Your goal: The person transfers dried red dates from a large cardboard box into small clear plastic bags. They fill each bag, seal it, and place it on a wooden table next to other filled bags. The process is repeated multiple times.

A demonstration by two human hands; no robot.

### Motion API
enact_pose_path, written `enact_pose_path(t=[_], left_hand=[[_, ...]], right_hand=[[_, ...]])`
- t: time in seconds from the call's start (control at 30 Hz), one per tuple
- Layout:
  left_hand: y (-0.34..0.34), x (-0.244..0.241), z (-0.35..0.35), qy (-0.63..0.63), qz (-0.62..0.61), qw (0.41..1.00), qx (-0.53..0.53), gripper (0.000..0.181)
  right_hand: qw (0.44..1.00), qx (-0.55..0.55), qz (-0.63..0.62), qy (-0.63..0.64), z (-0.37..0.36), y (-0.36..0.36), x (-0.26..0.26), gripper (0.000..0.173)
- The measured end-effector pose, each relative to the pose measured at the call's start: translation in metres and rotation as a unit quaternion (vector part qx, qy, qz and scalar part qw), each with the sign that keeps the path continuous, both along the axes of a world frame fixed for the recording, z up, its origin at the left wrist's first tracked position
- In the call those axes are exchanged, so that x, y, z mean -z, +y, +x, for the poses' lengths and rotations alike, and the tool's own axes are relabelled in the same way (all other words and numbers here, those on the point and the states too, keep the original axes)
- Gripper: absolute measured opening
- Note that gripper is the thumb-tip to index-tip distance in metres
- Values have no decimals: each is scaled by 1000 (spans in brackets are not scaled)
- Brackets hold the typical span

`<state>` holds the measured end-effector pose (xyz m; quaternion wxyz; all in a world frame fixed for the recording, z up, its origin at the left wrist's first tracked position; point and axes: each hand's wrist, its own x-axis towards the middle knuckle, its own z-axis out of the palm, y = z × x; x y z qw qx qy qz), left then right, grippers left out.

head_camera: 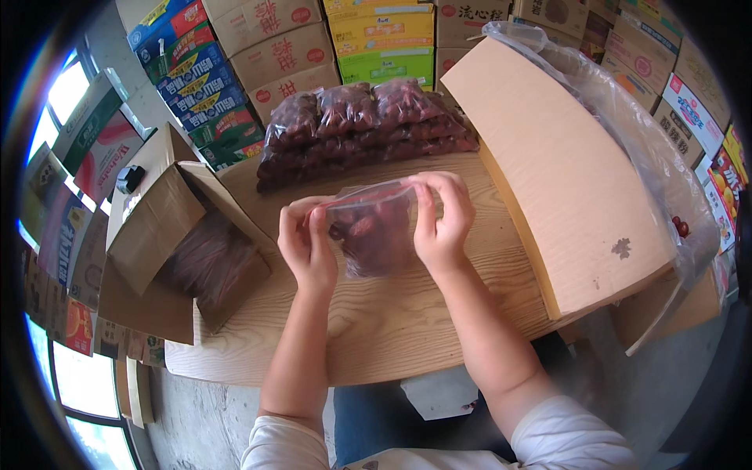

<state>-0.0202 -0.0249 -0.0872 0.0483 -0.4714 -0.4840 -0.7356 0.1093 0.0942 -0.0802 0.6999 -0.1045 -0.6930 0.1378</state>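
Observation:
Between my hands hangs a clear zip-top plastic bag (379, 244) with dark red dried jujubes inside. My left hand (308, 241) pinches the left end of its red-edged top. At the opposite corner, my right hand (443, 214) grips the rim between thumb and fingers. The bag's mouth is stretched out straight; whether its seal is pressed together I cannot tell. Behind it, filled bags of jujubes (364, 126) lie stacked in layers on the wood-grain table (376, 335).
On the left, an open cardboard box (147, 258) lies with flat plastic bags (211, 258) inside and a dark, small device (130, 178) on top. A large carton (564, 170) with a plastic liner (646, 123) stands right. Stacked printed cartons (282, 53) line the back.

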Motion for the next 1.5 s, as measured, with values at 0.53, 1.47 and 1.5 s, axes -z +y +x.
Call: enact_pose_path(t=[0.53, 1.47, 1.5], left_hand=[[7, 2, 12, -109, 13, 985, 136, 16], [5, 0, 16, -171, -114, 974, 97, 9], [5, -1, 17, -172, -114, 974, 97, 9]], right_hand=[[984, -132, -116, 35, -9, 0, 15, 8], [797, -404, -433, 115, -4, 7, 15, 8], [801, -390, -440, 111, -3, 6, 14, 8]])
